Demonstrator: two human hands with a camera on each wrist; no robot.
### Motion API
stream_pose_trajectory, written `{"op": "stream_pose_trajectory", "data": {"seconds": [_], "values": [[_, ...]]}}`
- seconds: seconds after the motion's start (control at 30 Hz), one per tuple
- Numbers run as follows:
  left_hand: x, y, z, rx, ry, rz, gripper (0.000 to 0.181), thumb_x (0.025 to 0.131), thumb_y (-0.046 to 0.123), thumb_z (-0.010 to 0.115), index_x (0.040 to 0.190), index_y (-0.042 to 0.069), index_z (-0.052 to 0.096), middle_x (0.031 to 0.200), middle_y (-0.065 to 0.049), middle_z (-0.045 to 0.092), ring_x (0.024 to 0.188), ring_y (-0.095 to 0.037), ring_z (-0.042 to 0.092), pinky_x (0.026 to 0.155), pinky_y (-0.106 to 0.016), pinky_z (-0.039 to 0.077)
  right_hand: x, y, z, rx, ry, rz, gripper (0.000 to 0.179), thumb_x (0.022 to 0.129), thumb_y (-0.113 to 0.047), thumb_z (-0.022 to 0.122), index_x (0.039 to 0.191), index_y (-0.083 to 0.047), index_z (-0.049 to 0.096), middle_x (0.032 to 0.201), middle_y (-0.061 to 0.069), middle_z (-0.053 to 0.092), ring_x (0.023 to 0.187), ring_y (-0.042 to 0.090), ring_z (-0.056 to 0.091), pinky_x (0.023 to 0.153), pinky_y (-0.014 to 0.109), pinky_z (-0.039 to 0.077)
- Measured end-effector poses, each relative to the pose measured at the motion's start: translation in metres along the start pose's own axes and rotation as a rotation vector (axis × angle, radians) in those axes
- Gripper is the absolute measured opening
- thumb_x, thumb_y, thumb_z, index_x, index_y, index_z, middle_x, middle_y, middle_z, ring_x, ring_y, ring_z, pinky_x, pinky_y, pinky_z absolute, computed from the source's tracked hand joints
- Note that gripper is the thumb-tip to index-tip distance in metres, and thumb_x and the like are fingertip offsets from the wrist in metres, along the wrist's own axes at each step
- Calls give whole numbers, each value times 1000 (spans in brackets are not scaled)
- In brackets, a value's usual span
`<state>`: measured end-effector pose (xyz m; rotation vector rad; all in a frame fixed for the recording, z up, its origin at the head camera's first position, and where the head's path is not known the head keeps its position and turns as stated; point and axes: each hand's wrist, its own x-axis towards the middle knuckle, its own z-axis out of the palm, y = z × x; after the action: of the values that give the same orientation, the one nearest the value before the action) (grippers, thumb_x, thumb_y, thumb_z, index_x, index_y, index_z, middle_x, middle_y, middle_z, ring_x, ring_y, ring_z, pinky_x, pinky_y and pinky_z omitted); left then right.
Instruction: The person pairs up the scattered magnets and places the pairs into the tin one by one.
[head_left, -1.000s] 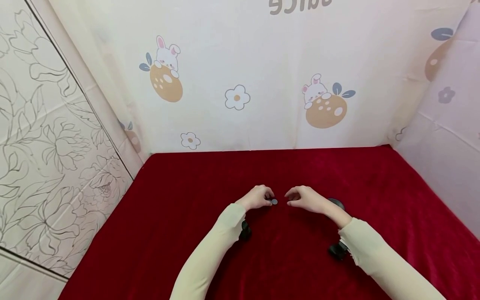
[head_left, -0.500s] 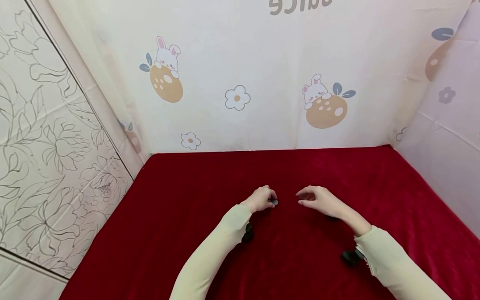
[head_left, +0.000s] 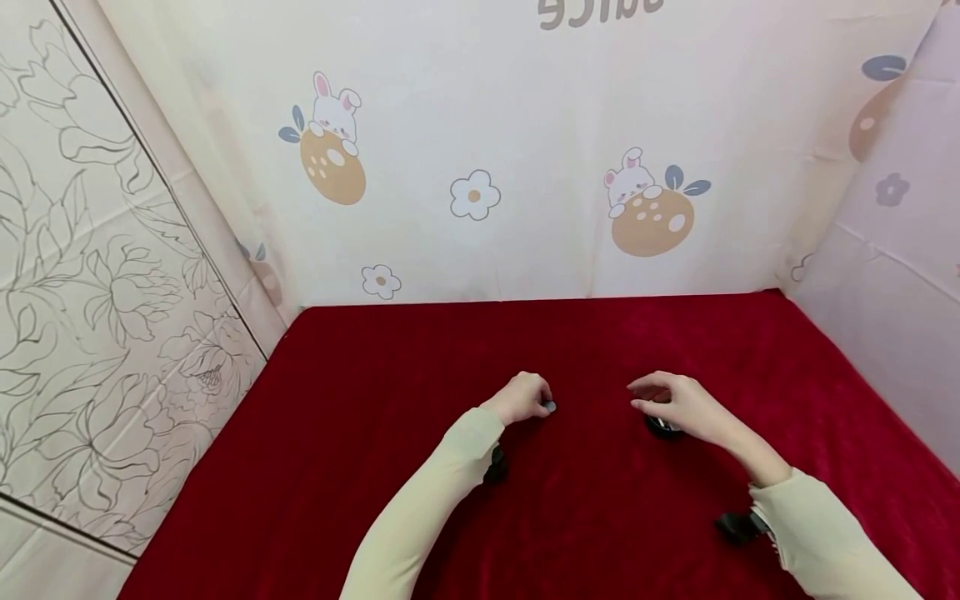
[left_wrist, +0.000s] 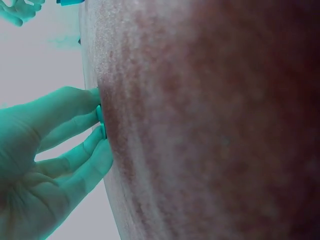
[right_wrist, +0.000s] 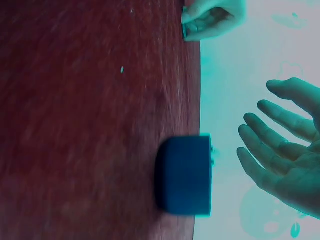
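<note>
Near the middle of the red cloth, my left hand [head_left: 522,398] pinches a small flat grey disc [head_left: 551,407] between thumb and fingertips, low at the cloth. Only an edge of the disc [left_wrist: 103,131] shows between the fingers in the left wrist view. To the right, my right hand [head_left: 684,407] hangs above the cloth, its fingers apart and loosely bent, holding nothing. Below and beside it stands a small dark round bowl [head_left: 660,428], partly hidden by the hand. The right wrist view shows the dark bowl [right_wrist: 184,175] from the side, with small bits just above its rim.
Red velvety cloth [head_left: 420,367] covers the table. A pale printed curtain [head_left: 480,250] hangs behind it, and a flower-patterned panel [head_left: 97,317] stands at the left. A tiny pale speck [right_wrist: 122,70] lies on the cloth in the right wrist view.
My right hand has moved to the right, away from the left hand, and is now over the dark bowl. My left hand has shifted slightly right and its fingertips have drawn around the grey disc.
</note>
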<state>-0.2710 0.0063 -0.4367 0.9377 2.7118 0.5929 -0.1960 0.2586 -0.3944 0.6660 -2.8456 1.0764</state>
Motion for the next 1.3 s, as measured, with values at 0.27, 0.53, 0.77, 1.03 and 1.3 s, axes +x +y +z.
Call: {"op": "stream_pose_trajectory", "data": {"seconds": [0.27, 0.53, 0.77, 1.03, 1.3], "values": [[0, 0, -1, -18, 1, 5, 16, 78, 14, 68, 91, 4, 68, 77, -1, 61, 54, -6, 47, 51, -14, 38, -15, 12, -9, -57, 96, -23, 21, 81, -11, 64, 99, -2, 63, 95, 11, 63, 82, 10, 59, 66, 23, 48], [-2, 0, -4, -85, 27, 32, 14, 76, 13, 69, 87, 5, 68, 71, 2, 59, 55, -6, 48, 52, -14, 39, -29, 24, -18, -95, 151, -29, 24, 77, -9, 67, 99, 0, 63, 94, 10, 62, 80, 15, 59, 65, 18, 46], [-2, 7, -7, -122, 56, 75, 14, 76, 13, 69, 87, 4, 68, 74, 1, 61, 58, -5, 49, 54, -13, 40, -36, 31, -23, -91, 144, -5, 27, 77, -12, 68, 100, 1, 63, 96, 12, 62, 82, 9, 58, 66, 16, 45], [0, 24, -9, -160, 53, 90, 17, 77, 12, 68, 91, 4, 67, 78, 0, 61, 62, -4, 50, 56, -12, 41, -41, 38, -25, -47, 104, 37, 34, 76, -12, 69, 104, 5, 60, 96, 16, 62, 83, 5, 57, 66, 17, 45], [5, 39, -9, -168, 57, 106, 17, 77, 13, 68, 92, 5, 67, 77, 2, 61, 65, -2, 51, 57, -11, 41, -42, 46, -25, 36, 18, 67, 45, 76, -17, 70, 110, 8, 55, 102, 20, 59, 85, 2, 56, 67, 18, 46]]}}
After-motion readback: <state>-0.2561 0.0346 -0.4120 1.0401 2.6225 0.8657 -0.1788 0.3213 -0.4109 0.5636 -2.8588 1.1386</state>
